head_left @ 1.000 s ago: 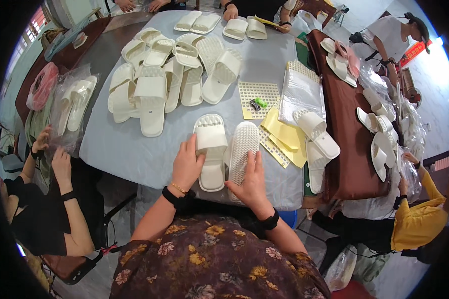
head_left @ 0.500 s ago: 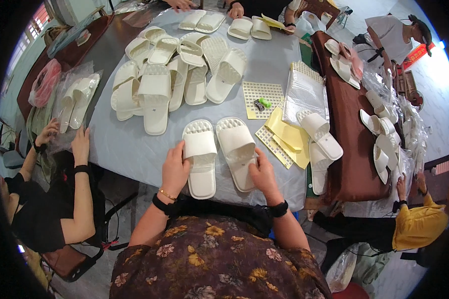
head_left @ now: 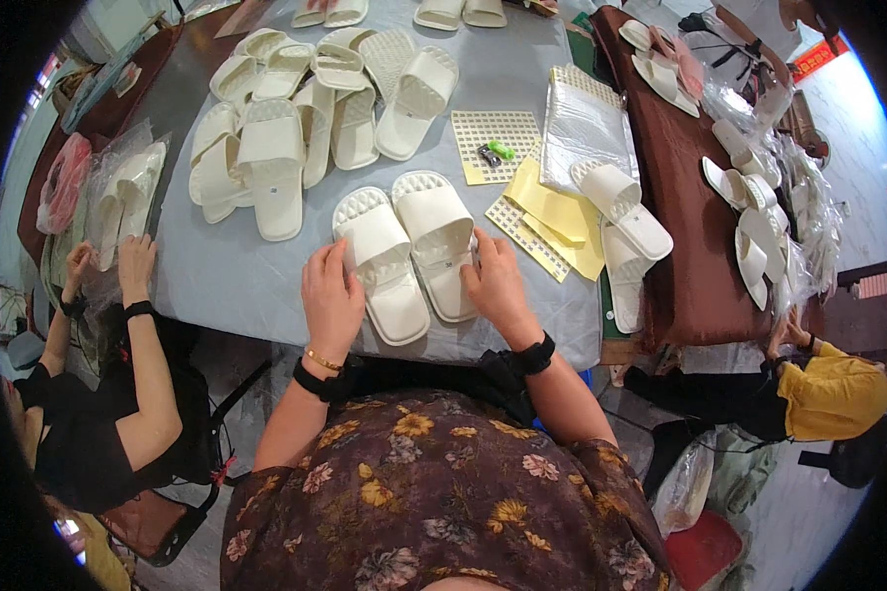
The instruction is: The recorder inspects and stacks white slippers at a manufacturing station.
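Two white slide slippers lie side by side on the table in front of me, textured toes pointing away and slightly left. My left hand [head_left: 332, 300] has its fingers bent against the outer edge of the left slipper [head_left: 375, 241]. On the other side, my right hand [head_left: 499, 288] grips the outer edge of the right slipper [head_left: 436, 225], its thumb near the footbed. The slippers nearly touch along their inner sides. A small dark mark shows on the right slipper's insole. Beyond them, to the left, is a heap of white slippers [head_left: 271, 158].
Sticker sheets [head_left: 496, 123], yellow paper [head_left: 557, 207], a silvery packet [head_left: 589, 128] and another slipper pair [head_left: 623, 246] lie to the right. More slippers rest on a brown sofa [head_left: 680, 286]. At left, a co-worker's hands [head_left: 136, 266] touch a bagged pair [head_left: 133, 187].
Both hands have brought the two slippers closer together and turned their toes a little left. The whole view has shifted, so the table sits higher in the picture.
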